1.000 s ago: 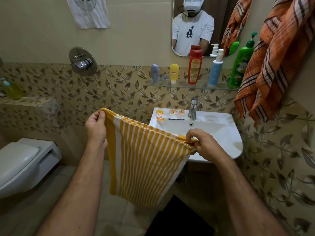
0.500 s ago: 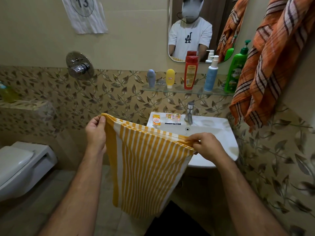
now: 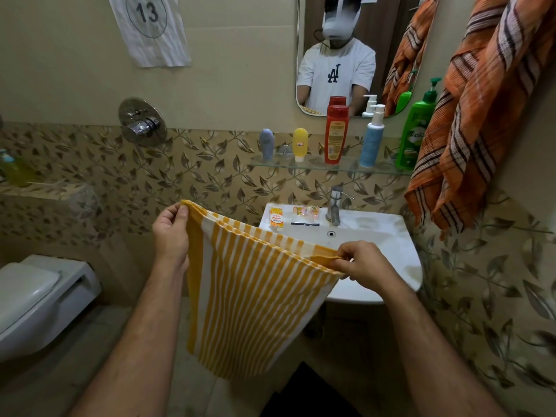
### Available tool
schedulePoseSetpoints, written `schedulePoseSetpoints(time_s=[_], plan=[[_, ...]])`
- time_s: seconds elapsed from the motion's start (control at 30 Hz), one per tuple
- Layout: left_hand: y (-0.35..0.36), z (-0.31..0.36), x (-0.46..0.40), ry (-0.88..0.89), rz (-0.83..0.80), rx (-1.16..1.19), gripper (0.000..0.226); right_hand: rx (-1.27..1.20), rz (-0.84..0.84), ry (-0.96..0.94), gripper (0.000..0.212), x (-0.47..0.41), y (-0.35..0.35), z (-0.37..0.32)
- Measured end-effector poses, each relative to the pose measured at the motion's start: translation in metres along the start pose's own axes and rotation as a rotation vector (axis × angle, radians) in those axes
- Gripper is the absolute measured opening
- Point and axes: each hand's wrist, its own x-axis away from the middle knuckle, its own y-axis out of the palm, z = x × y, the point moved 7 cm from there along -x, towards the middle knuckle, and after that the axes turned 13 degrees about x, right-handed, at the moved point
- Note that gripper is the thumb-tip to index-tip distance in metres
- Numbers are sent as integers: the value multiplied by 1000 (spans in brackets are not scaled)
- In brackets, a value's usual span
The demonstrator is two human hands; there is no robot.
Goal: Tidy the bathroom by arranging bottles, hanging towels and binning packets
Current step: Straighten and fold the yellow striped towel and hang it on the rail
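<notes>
I hold a yellow-and-white striped towel (image 3: 252, 299) stretched by its top edge in front of the white sink (image 3: 388, 245). My left hand (image 3: 170, 233) pinches its left corner, my right hand (image 3: 364, 264) pinches its right corner, and the rest hangs down folded. An orange checked towel (image 3: 481, 115) hangs on the right wall. On the glass shelf (image 3: 349, 169) stand a grey tube (image 3: 267, 144), a yellow tube (image 3: 300, 143), a red bottle (image 3: 336, 134), a blue pump bottle (image 3: 372, 139) and a green pump bottle (image 3: 416, 130). Small packets (image 3: 276, 217) (image 3: 305, 212) lie on the sink's back rim.
A tap (image 3: 334, 206) rises behind the basin. The toilet (image 3: 36, 299) is at the left, with a wall valve (image 3: 141, 123) above and a yellowish bottle (image 3: 15, 170) on the left ledge. A mirror (image 3: 346, 55) hangs over the shelf. A dark mat (image 3: 301, 395) lies on the floor.
The view has tilted up a little, so the sink, shelf and my hands sit lower in frame. Both hands keep the same grip on the striped towel.
</notes>
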Motion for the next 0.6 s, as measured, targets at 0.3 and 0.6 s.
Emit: schedulePoseSetpoints(time_s=[0.3,0.6], plan=[[-14,-13,-1,3,33,-23,14,-458,12,288,11,-5,-6,17],[1,-16,1,42,-23,-18,11,-27,36,427,11,-5,-14,23]])
